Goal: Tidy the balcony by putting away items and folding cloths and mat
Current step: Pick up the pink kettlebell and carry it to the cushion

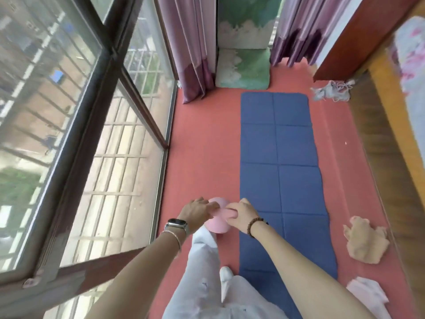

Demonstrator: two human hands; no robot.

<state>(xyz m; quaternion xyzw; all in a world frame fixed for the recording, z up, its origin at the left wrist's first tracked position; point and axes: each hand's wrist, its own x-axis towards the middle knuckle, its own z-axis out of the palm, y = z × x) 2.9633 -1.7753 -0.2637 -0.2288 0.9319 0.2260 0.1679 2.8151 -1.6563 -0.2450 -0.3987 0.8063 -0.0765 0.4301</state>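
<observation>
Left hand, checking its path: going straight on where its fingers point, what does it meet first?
The pink round thing, which the left hand already touches; just beyond, probably the right hand.

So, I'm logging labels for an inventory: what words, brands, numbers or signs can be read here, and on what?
No text can be read.
The watch on the left wrist: face too small to read.
The blue mat: fold lines only.
The pink item: plain.
The window view: blurred.
</observation>
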